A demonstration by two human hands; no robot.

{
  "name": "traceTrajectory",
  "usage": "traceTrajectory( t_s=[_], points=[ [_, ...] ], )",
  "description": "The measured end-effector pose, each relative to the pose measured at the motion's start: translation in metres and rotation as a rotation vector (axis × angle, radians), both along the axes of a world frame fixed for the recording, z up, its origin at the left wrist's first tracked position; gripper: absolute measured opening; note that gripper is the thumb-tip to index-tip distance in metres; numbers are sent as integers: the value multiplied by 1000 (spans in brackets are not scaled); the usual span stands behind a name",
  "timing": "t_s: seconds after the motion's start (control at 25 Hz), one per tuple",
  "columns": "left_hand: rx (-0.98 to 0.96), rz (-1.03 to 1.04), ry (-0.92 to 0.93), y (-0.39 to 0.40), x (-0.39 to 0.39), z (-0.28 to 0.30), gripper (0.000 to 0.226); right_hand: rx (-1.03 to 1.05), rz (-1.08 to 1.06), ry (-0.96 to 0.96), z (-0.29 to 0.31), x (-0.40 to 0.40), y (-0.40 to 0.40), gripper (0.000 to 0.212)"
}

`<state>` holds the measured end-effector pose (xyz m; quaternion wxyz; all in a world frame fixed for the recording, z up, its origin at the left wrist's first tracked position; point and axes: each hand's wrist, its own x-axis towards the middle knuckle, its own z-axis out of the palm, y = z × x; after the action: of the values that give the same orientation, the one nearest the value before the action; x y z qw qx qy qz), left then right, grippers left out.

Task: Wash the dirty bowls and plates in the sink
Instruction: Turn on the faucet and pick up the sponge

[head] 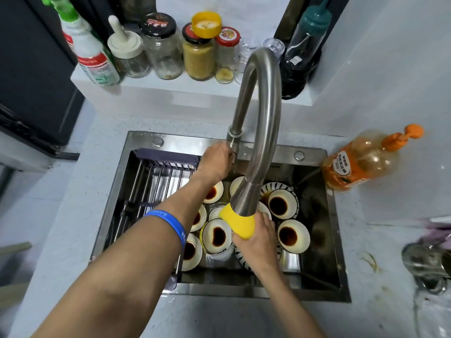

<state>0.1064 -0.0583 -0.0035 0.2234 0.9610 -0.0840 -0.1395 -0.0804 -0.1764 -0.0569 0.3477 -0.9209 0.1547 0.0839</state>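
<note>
Under the curved brushed-steel faucet [258, 113], sauce-stained white bowls and plates [283, 203] crowd the steel sink [317, 240]. Left hand [216, 163] grips the faucet's base lever, probably to start water; right hand [256, 237] clasps the yellow-tipped spout [240, 222], aiming it at them.

Two bare forearms reach in from the bottom edge, both without sleeves. The left hand [216, 164] and the right hand [256, 242] wear no gloves, rings or watch that can be seen. The left forearm carries a bright blue, smooth, rubbery-looking wristband [170, 224] wrapped snugly just below the wrist; it bears small pale lettering, too blurred to read. The right wrist and forearm are uncovered along their whole visible length.
</note>
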Motion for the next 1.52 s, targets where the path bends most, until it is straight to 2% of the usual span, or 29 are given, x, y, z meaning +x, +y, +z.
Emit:
traceTrajectory(
  t_s=[0.16,0.32,0.44,0.52,0.6,0.64,0.68,0.8,0.88,1.0,1.12,1.24,1.32,1.4,1.44,1.52],
  points=[
    [-39,-4,-6,6,-5,-8,19,-27,21,-4,4,1,10,76],
    [-165,23,-48,11,-2,-17,17,-24,8,13,1,1,10,75],
    [-285,174,11,3,9,-7,12,0,-2,26,3,-2,4,70],
    [-327,341,20,8,0,7,24,104,-55,87,3,-4,1,68],
    [-619,366,-11,22,-42,33,19,217,-120,154,10,-7,-2,63],
    [-793,276,-21,29,-69,52,19,238,-134,176,13,-5,-5,60],
    [-887,135,-12,33,-92,68,21,241,-131,193,16,-4,-7,57],
    [-820,-121,-117,29,-111,87,29,236,-140,189,25,-2,-18,58],
    [-700,-200,-220,-4,-95,91,20,245,-170,173,28,-2,-29,59],
    [-486,-148,-253,-88,-67,104,27,296,-236,136,36,-5,-54,63],
    [-438,79,-171,-166,-25,109,29,303,-337,51,36,-5,-88,57],
    [-407,228,-115,-198,26,121,31,298,-414,-25,39,-1,-114,50],
    [-467,287,-123,-199,30,116,28,272,-438,-79,45,4,-131,44],
    [-611,417,-79,-192,-2,85,34,262,-475,-156,59,14,-141,38],
    [-693,495,34,-190,-32,67,42,262,-513,-201,64,21,-146,35],
    [-904,592,512,-193,-94,40,57,255,-538,-237,73,33,-152,27]
  ],
)
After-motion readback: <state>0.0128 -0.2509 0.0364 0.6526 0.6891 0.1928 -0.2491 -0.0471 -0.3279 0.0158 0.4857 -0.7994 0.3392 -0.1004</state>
